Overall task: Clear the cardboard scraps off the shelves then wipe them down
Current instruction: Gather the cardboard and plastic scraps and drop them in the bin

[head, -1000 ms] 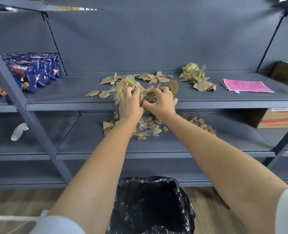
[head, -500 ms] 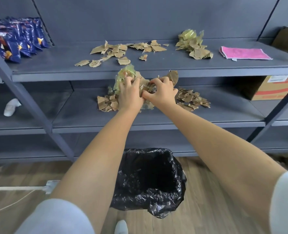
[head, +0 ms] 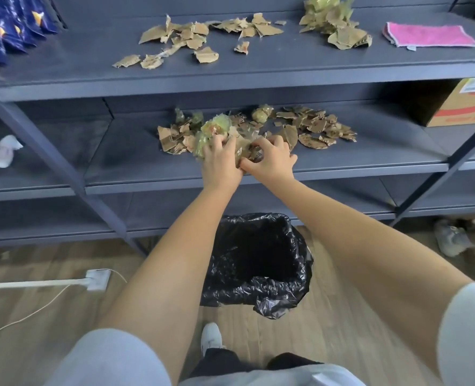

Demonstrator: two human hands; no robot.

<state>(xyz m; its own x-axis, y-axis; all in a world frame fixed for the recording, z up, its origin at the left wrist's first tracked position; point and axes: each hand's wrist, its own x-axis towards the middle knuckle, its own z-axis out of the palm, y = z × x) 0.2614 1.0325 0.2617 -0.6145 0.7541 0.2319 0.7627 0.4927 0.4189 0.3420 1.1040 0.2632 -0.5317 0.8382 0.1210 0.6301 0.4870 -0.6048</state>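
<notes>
My left grip (head: 221, 160) and right grip (head: 271, 160) are both curled round one wad of scraps (head: 243, 150), thumbs meeting under it, at the centre of the frame in front of the middle shelf (head: 125, 165). The wad's long axis runs left to right, along the shelf edge. Crinkled yellowish film bulges at its left end and a flat torn cardboard piece juts out at its right. Ragged brown loose scraps (head: 317, 126) lie behind. Further torn pieces (head: 191, 37) litter the upper shelf (head: 63, 71), left of a fluffy pink cloth (head: 431, 36). A bin (head: 258, 254) lined with glossy black plastic stands lower centre.
</notes>
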